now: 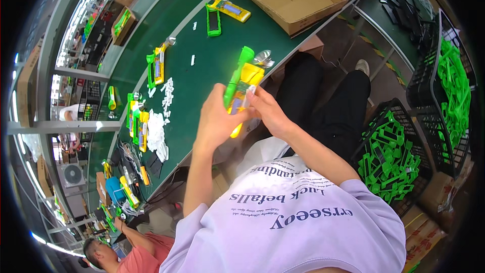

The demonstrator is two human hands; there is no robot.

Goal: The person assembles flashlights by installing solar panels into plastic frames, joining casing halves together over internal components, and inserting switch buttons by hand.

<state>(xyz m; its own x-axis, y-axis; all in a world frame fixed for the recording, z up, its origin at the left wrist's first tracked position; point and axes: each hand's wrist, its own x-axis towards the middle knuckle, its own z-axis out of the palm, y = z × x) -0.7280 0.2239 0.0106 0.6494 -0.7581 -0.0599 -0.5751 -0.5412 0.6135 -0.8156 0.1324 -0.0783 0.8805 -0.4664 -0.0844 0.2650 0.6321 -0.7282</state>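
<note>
Over the table's near edge, my left hand [214,119] is closed round an opened flashlight. Its yellow housing [252,74] is tilted and shows a blue-grey battery inside. The green cover part [233,82] lies along the left side of the housing, blurred at its top. At the far end sits a silver reflector [262,58]. My right hand [269,115] grips the housing from the right, its fingers closed against the inside. A small white piece [251,89] shows at those fingertips; whether they pinch it or only press there is hard to see.
On the green table [187,91] lie another opened flashlight [230,9], several more at left, and white strips [168,96]. A cardboard box [298,12] stands at the far edge. Black crates [427,144] of green parts are at right. A co-worker [136,253] sits lower left.
</note>
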